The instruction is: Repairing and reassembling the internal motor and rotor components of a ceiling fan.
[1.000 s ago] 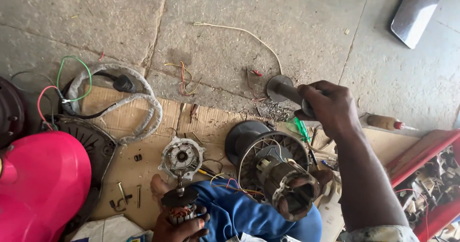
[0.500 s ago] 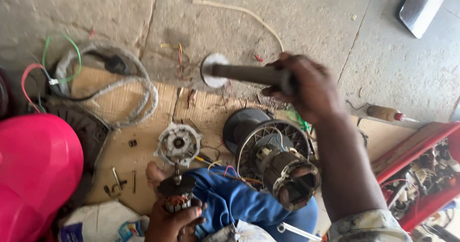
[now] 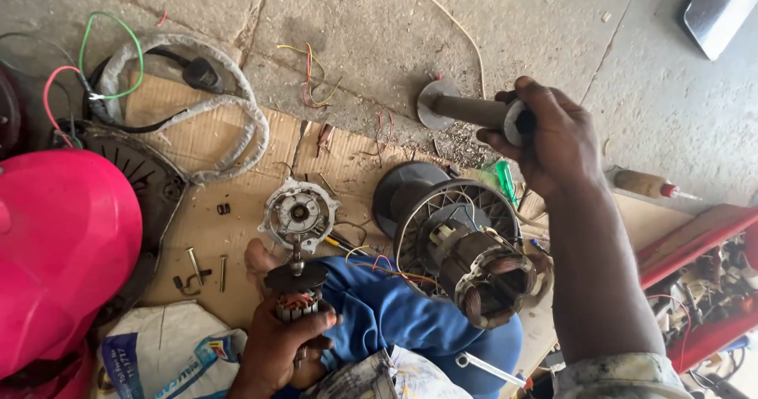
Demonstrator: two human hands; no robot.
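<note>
The right hand [image 3: 557, 142] holds its grip pressed around a stiff, heavy-looking steel hammer [image 3: 466, 111] raised far right, while the left hand [image 3: 276, 344] clamps the delicate copper-wound rotor [image 3: 296, 292] near, best held by its core.

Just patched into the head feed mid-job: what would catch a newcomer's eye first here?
The right hand, raised at upper right, grips a metal hammer held level over the concrete floor. Below centre, the left hand holds a motor rotor upright, just beneath a round silver end cap lying on cardboard. A big pink fan housing fills the left edge, and a wound stator in a wire cage rests on the blue-clad leg.
</note>
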